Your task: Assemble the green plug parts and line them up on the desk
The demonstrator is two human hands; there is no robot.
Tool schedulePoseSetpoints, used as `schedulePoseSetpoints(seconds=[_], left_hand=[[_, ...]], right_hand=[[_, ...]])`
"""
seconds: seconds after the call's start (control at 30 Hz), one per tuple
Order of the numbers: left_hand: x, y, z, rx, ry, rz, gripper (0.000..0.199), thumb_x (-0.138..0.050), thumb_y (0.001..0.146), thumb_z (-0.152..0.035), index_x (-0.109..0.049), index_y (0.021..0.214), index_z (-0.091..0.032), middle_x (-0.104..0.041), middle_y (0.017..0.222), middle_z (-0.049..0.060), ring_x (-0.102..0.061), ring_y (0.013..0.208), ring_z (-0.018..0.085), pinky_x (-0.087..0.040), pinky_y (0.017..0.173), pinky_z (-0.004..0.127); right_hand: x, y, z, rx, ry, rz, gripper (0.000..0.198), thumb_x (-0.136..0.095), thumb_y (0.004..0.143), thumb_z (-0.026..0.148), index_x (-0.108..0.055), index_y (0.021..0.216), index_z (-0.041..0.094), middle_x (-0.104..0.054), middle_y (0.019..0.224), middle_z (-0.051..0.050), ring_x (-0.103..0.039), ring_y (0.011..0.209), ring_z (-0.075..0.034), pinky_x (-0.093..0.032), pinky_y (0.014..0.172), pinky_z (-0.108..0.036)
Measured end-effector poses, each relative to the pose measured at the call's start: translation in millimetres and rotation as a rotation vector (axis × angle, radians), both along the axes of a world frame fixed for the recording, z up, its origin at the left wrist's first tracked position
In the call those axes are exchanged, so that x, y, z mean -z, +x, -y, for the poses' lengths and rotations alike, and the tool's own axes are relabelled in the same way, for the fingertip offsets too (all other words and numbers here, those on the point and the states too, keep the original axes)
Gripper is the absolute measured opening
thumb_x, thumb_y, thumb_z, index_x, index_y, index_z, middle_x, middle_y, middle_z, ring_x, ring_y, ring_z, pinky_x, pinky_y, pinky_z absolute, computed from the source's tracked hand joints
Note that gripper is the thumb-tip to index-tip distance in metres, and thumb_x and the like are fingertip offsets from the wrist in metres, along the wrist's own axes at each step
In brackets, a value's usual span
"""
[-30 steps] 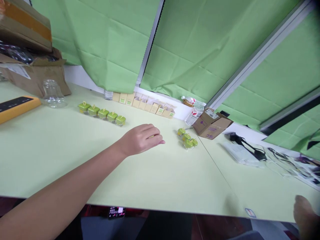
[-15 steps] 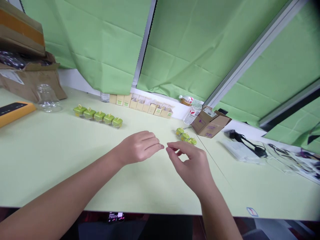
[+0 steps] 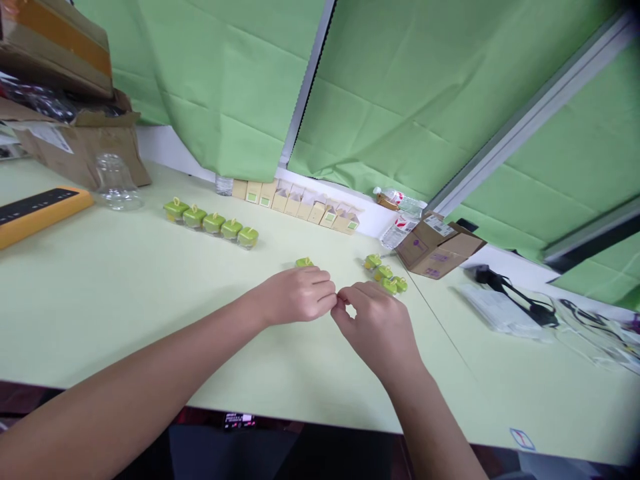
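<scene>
My left hand (image 3: pixel 303 295) and my right hand (image 3: pixel 376 325) meet fingertip to fingertip above the middle of the table. Both have their fingers closed in a pinch, and whatever they hold is too small or hidden to make out. Just behind my left hand, a small container with a green lid (image 3: pixel 304 262) shows partly. To the left stands a row of several like containers (image 3: pixel 214 223) with green lids and clear bases. Beyond my right hand is a cluster of several more green-lidded containers (image 3: pixel 384 272).
Small cardboard boxes (image 3: pixel 300 202) line the wall. Plastic bottles (image 3: pixel 397 230) lie beside an open carton (image 3: pixel 435 247). At left are a clear plastic dome (image 3: pixel 117 183), a yellow-and-black device (image 3: pixel 45 213) and stacked cartons (image 3: pixel 85 147). Cables (image 3: pixel 520 293) lie at right on the table (image 3: pixel 125 293).
My hands have come together, closing the small gap between their fingertips. The view has shifted, and a green-lidded container now shows behind my left hand.
</scene>
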State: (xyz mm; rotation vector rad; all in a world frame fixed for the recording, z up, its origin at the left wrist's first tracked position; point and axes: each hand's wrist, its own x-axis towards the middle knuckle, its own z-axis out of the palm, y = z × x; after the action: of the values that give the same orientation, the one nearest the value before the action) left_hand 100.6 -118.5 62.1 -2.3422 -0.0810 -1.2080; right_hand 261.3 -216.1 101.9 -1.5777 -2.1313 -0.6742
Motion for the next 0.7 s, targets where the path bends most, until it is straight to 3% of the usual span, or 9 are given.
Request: schedulePoseSetpoints(seconds=[0.33, 0.5, 0.6, 0.7], left_hand=[[-3.6, 2, 9, 0.049, -0.059, -0.029, 0.024, -0.056, 0.091, -0.008, -0.056, 0.068, -0.016, -0.056, 0.067, 0.001, -0.049, 0.065, 0.013, -0.041, 0.06, 0.029], [-8.1, 1, 12, 0.091, -0.063, 0.004, 0.019, -0.059, 0.092, -0.012, -0.057, 0.073, -0.016, -0.058, 0.068, 0.001, -0.052, 0.067, 0.014, -0.043, 0.061, 0.03], [-9.9, 0, 12, 0.112, -0.071, 0.029, 0.015, -0.061, 0.091, -0.013, -0.058, 0.077, -0.016, -0.06, 0.071, 0.002, -0.053, 0.07, 0.014, -0.044, 0.063, 0.03], [-10.6, -1, 11, 0.122, -0.08, 0.049, 0.015, -0.062, 0.09, -0.013, -0.056, 0.077, -0.017, -0.06, 0.073, 0.002, -0.053, 0.069, 0.014, -0.045, 0.065, 0.03]], right_hand=[[2, 8, 9, 0.0, -0.072, -0.253, 0.012, -0.057, 0.077, 0.014, -0.061, 0.068, 0.02, -0.063, 0.065, 0.001, -0.056, 0.064, -0.014, -0.038, 0.059, -0.025], [1, 19, 11, 0.106, -0.044, -0.394, 0.009, -0.06, 0.075, 0.02, -0.062, 0.067, 0.022, -0.066, 0.067, 0.001, -0.058, 0.06, -0.015, -0.042, 0.06, -0.027], [-8, 48, 17, 0.261, -0.034, -0.516, 0.007, -0.062, 0.075, 0.028, -0.068, 0.073, 0.025, -0.069, 0.07, 0.0, -0.06, 0.059, -0.018, -0.045, 0.064, -0.031], [-22, 111, 37, 0.614, 0.111, -0.522, 0.006, -0.065, 0.072, 0.034, -0.069, 0.072, 0.029, -0.069, 0.067, -0.003, -0.059, 0.057, -0.023, -0.042, 0.064, -0.039]])
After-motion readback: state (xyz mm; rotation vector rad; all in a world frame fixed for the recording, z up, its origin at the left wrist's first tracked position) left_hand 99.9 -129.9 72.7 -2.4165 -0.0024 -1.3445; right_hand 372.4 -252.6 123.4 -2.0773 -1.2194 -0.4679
